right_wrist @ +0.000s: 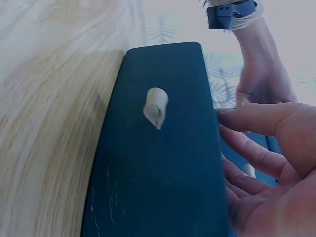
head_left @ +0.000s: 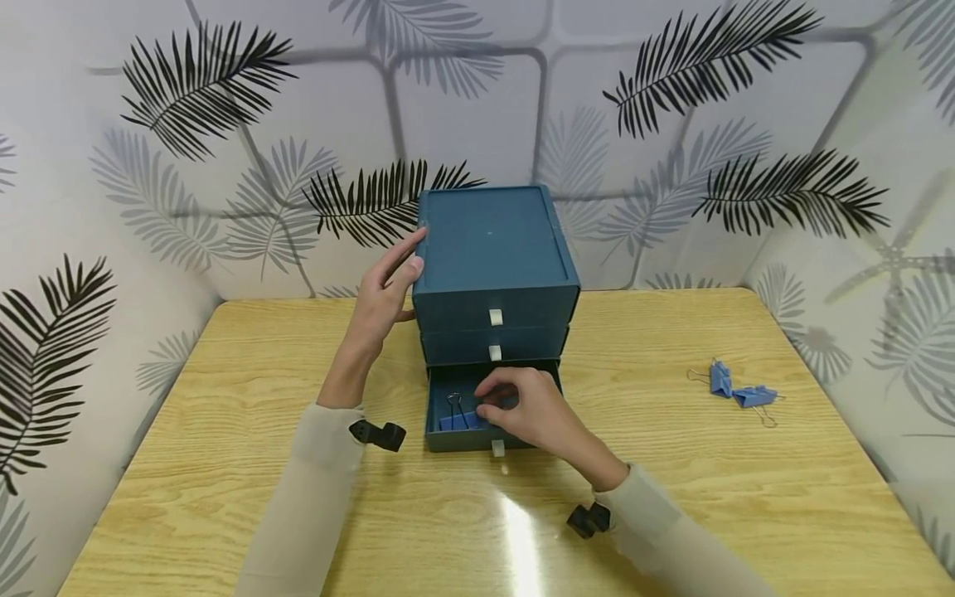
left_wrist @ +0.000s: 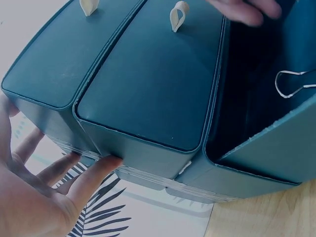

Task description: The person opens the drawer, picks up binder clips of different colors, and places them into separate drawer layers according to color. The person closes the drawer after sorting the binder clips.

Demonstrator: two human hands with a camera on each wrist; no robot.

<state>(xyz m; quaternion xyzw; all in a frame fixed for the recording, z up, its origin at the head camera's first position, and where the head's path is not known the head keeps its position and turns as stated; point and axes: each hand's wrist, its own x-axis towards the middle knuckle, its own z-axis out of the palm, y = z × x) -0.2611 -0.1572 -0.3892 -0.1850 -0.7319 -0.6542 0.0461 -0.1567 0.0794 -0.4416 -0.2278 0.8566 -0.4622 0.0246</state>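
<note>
A dark blue drawer unit (head_left: 492, 240) stands on the table, its bottom drawer (head_left: 442, 441) pulled out. In that drawer lies a blue binder clip (head_left: 458, 421) with wire handles; one wire handle (left_wrist: 291, 84) shows in the left wrist view. My left hand (head_left: 380, 294) rests with spread fingers against the unit's left side, its thumb near the top edge. Over the open drawer hangs my right hand (head_left: 525, 406), thumb and forefinger apart, with nothing visible between them. In the right wrist view, the drawer front partly hides the right hand's fingertips (right_wrist: 232, 118).
Two blue binder clips, one upright (head_left: 720, 379) and one lying (head_left: 755, 396), are on the table's right side. Small light tabs, such as the top one (head_left: 496, 317), stick out from the drawer fronts. A leaf-patterned backdrop (head_left: 477, 108) stands right behind the wooden table (head_left: 246, 398).
</note>
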